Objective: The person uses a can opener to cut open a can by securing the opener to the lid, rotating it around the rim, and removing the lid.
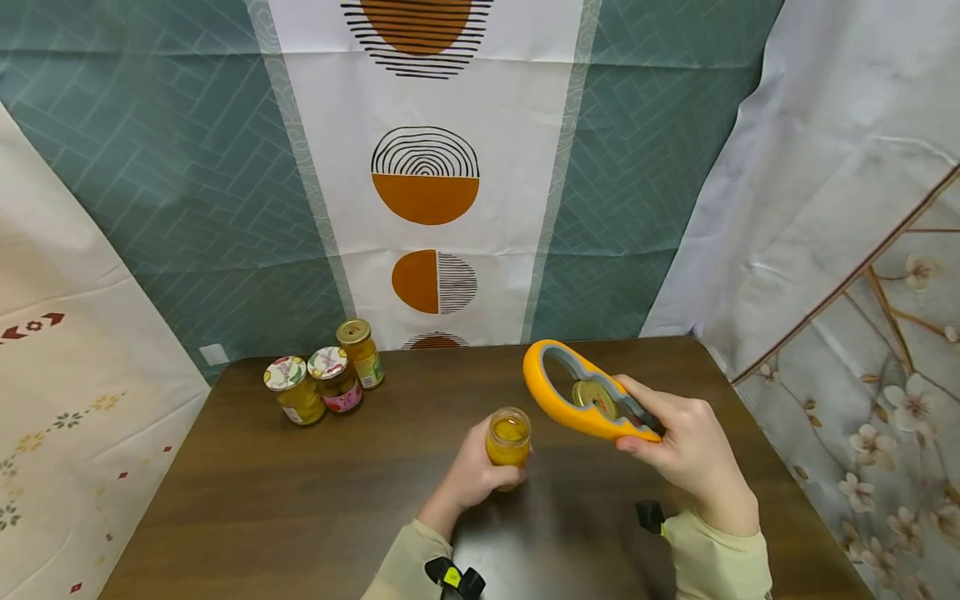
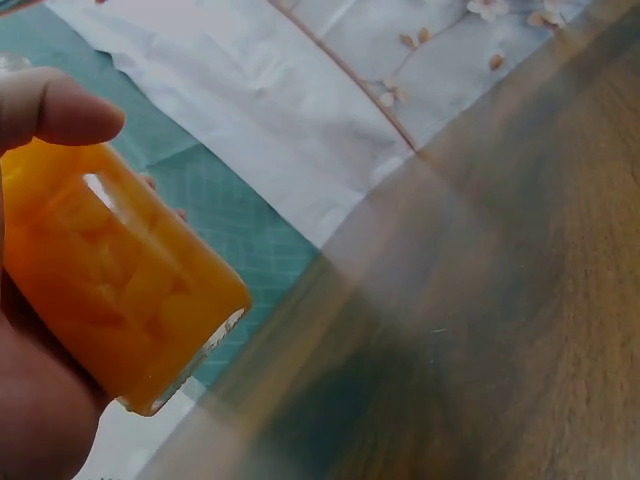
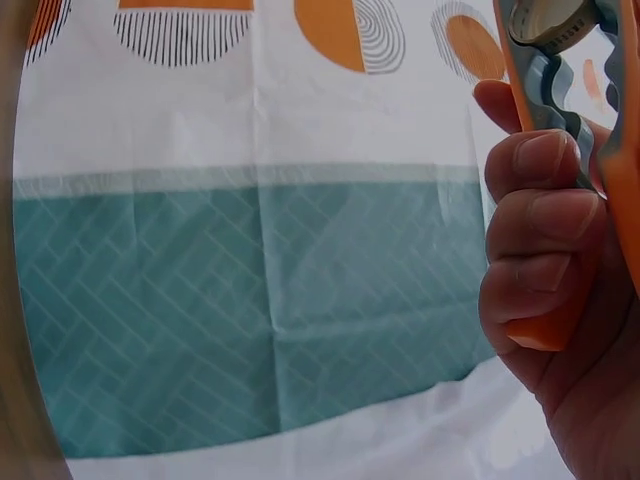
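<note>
Gripping orange opener, right hand aloft

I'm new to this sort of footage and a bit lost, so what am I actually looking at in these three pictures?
There is no machine here: these are a person's own two bare hands. The widest picture comes from a camera worn on the head, looking forward and down over a brown table. The other two come from cameras on the wrists, one for each hand.

The left hand holds an open glass jar with yellow-orange contents; its wrist picture shows chunks inside. The right hand grips an orange and grey opener, and a gold-coloured lid sits between its arms.

Three lidded jars stand together towards the table's far left corner. Patterned cloth hangs behind.
</note>
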### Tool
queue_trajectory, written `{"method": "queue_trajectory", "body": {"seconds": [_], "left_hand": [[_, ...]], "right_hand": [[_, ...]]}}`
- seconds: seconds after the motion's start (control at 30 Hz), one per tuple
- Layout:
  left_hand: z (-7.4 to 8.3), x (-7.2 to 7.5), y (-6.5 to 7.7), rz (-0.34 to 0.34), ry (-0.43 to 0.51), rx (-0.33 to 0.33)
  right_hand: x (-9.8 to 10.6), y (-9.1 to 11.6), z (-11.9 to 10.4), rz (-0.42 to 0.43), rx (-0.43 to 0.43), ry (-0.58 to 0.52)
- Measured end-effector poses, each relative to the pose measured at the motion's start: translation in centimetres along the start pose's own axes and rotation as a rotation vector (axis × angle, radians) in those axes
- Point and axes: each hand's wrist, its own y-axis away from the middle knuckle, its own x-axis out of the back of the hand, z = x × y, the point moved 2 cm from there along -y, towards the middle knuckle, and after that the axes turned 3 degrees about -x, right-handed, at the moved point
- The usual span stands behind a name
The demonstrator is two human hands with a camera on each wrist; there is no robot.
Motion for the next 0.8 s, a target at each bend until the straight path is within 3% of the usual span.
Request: {"method": "queue_trajectory", "body": {"seconds": [0.23,0.47,0.8], "left_hand": [[-2.8,-0.7,-1.1,0.111,-0.068,0.179],[-5.4,-2.3,-4.3,0.134,-0.163,0.157],[-8.5,-5.3,-7.8,0.164,-0.090,0.220]], "right_hand": [[1.9,0.7,0.9,0.014,-0.028,0.037],[3.0,1.4,1.8,0.037,-0.056,0.056],[3.2,2.0,2.5,0.037,-0.075,0.051]]}}
